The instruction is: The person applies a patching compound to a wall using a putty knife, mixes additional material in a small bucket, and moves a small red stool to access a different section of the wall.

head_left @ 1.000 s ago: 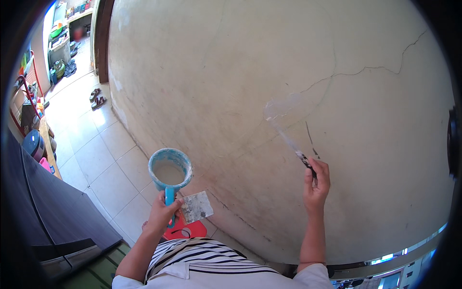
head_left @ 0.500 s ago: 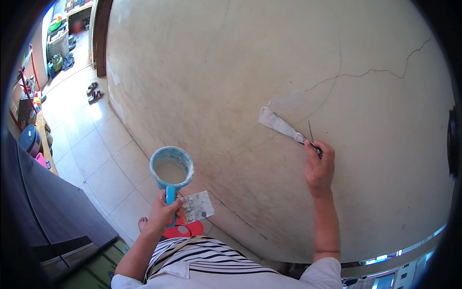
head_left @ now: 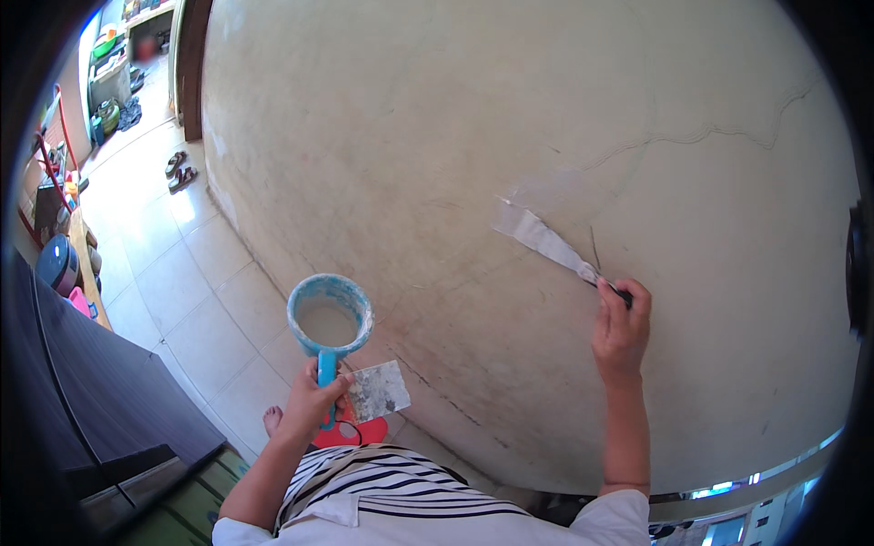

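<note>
My left hand [head_left: 311,405] is closed around the handle of a blue dipper [head_left: 330,314] with whitish contents and smeared rim. A stained flat square plate [head_left: 379,391] is also in that hand, beside the handle. My right hand [head_left: 620,332] grips the dark handle of a putty knife [head_left: 544,238], its white-coated blade lying against the beige wall [head_left: 437,109] on a pale smeared patch [head_left: 537,189]. A thin crack [head_left: 692,139] runs from near that patch up to the right.
A tiled floor [head_left: 191,291] runs along the wall to a doorway [head_left: 191,73], with sandals [head_left: 180,177] near it. At left are a dark cabinet [head_left: 100,382] and cluttered racks [head_left: 56,182]. A red object [head_left: 350,434] lies below my left hand; a bare foot [head_left: 272,420] shows beside it.
My right hand moved up, then slightly right and down. The putty knife's blade, edge-on earlier, now lies broad against the patch. My left hand has shifted slightly right with the dipper.
</note>
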Motion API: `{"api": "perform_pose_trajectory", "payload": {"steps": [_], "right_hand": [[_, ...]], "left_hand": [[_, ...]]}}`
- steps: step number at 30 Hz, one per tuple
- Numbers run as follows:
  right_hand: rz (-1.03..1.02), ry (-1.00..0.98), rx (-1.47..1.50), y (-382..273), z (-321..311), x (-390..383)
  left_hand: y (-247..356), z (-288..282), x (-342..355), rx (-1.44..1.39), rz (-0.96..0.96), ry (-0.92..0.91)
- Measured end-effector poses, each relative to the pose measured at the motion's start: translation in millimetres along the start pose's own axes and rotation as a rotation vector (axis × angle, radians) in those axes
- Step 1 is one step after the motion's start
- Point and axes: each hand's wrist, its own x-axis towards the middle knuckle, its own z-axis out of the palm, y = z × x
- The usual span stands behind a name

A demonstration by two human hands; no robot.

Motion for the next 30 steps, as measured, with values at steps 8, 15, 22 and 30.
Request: {"api": "perform_pose_trajectory", "payload": {"steps": [8,15,22,30], "right_hand": [[-0.040,0.023,0.022,-22.3,26.3,1.0],[0.036,-0.105,0.055,-9.0,10.5,-43.9],[0.104,-0.122,0.091,-39.0,51.4,-37.1],[0.191,-0.148,0.152,-38.2,52.1,-77.5]], "left_hand": [[-6.7,2.6,5.3,0.014,0.004,0.003],[-6.0,1.9,-0.2,-0.029,0.010,0.035],[-3.1,5.2,0.6,-0.014,-0.004,0.041],[-7.4,4.1,0.4,-0.037,0.008,0.032]]}}
